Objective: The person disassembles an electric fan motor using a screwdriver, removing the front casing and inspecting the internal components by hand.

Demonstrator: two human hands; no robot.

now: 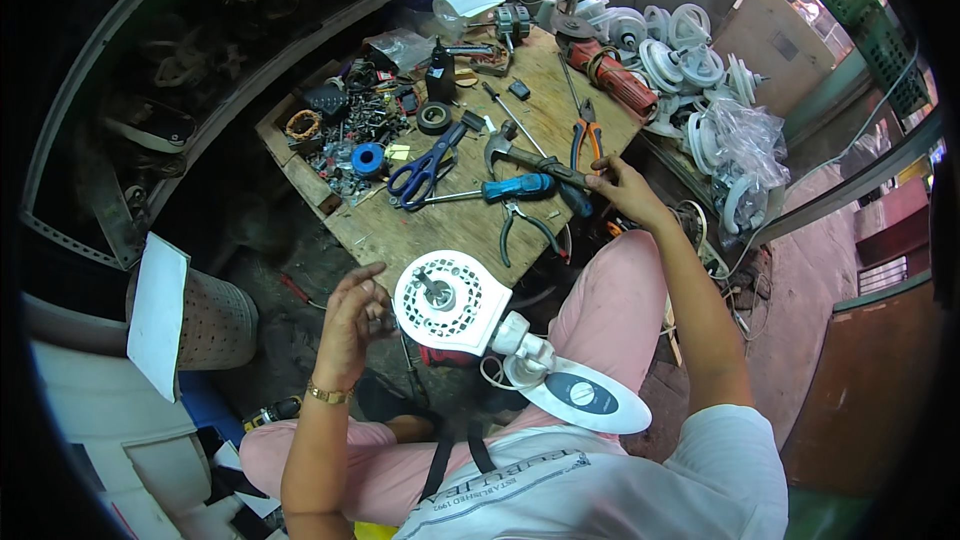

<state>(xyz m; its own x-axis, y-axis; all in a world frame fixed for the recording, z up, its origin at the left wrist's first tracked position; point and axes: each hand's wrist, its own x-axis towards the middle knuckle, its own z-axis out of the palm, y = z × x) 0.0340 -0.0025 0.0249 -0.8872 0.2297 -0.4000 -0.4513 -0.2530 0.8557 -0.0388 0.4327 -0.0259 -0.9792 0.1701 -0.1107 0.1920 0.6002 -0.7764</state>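
Observation:
A white round fan motor housing [470, 310] with a vented face, central shaft and white neck rests with its oval base [605, 405] over my lap. My left hand [355, 310] is curled at the housing's left side, around something I cannot make out. My right hand [625, 190] has its fingers on the handle of a claw hammer [540, 162] lying on the wooden board [350, 240]. Near that hand lie a blue screwdriver [515, 187], orange-handled pliers [587, 130], black pliers [525, 230] and blue scissors [420, 170].
Small hardware [355, 115], tape and a black bottle [440, 75] cover the board's back left. A red grinder [610, 75] and white fan parts [690, 60] sit at the right. A perforated bin [220, 320] stands left; metal shelving [180, 150] runs behind it.

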